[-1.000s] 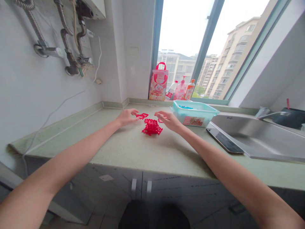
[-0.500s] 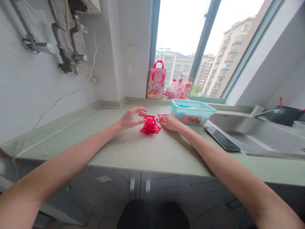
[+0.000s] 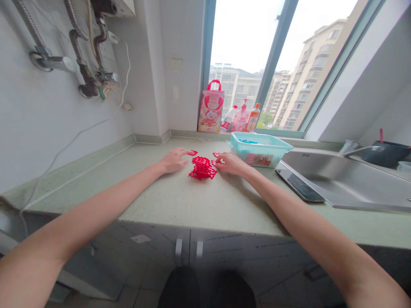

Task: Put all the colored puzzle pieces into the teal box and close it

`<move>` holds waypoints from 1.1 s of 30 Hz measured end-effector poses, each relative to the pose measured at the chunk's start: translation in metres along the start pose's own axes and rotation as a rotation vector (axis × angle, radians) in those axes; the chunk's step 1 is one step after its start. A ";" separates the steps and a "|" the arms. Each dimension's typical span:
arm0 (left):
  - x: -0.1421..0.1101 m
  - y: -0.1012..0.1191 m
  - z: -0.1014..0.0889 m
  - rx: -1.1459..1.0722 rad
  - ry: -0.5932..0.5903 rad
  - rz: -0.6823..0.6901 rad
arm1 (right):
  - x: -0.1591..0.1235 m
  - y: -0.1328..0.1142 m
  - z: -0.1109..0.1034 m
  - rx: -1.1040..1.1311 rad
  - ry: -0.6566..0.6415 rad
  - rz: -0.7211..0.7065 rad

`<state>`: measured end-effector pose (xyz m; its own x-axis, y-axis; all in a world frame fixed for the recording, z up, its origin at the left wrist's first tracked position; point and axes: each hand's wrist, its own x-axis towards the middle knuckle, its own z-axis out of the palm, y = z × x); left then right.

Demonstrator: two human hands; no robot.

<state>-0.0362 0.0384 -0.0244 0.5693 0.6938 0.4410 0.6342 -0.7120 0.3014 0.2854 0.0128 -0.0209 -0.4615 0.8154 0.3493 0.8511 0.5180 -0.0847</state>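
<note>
A stacked structure of small red plastic pieces with notched edges (image 3: 203, 167) stands on the counter between my hands. To its left my left hand (image 3: 174, 160) rests low over the counter, thumb and fingers apart. Its fingertips reach a loose group of red pieces (image 3: 193, 152). On the other side my right hand (image 3: 233, 164) has its fingers curled in a pinch at a red plastic piece (image 3: 213, 162), partly hidden by the fingertips. More red pieces (image 3: 217, 154) lie just behind that hand.
A turquoise plastic tub (image 3: 278, 150) with blue pieces inside stands right of my right hand. A phone (image 3: 300, 185) lies beside the steel sink (image 3: 324, 179). Bottles (image 3: 240, 119) and a pink bag (image 3: 211, 112) stand by the window. The counter's front edge (image 3: 192, 229) faces me.
My left hand has moved slightly left and down, away from the red structure to the loose pieces. My right hand's fingers have curled and lifted a little at the pieces.
</note>
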 end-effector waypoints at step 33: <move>0.000 -0.008 -0.003 0.163 -0.181 -0.025 | -0.005 -0.048 -0.024 0.538 0.397 -0.206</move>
<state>-0.0429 0.0438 -0.0239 0.6276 0.7293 0.2725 0.7168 -0.6779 0.1633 0.2525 -0.0223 0.0037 -0.3866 0.5842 0.7136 0.4665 0.7914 -0.3951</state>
